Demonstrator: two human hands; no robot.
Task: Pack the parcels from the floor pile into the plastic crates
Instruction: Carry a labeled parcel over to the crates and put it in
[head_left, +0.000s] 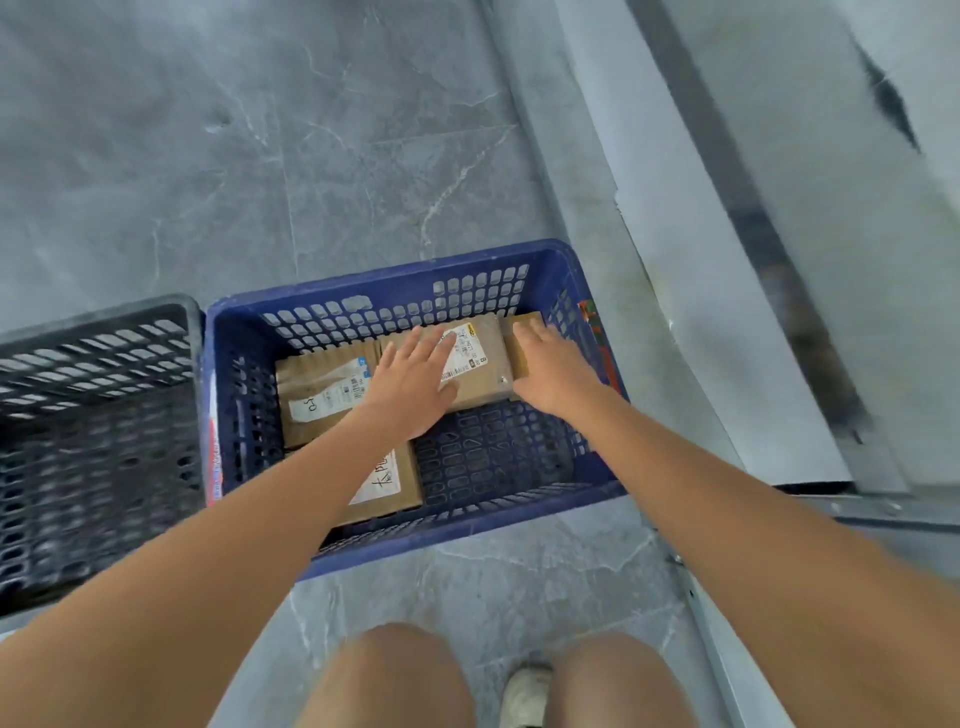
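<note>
- A black perforated plastic crate (98, 436) stands at the left, touching the blue perforated plastic crate (587, 291); no parcel shows in it.
- Inside the blue crate lie flat brown cardboard parcels: a labelled, taped one (322, 395) at the left and one (395, 488) nearer the person.
- The left hand (410, 384), its grip spread flat, presses the labelled cardboard parcel (478, 358) at the far wall.
- The right hand (550, 369), fingers straight, rests on the small brown box (519, 332) beside it.
- The step looks like seating parcels; next comes filling the bare mesh floor on the right.
</note>
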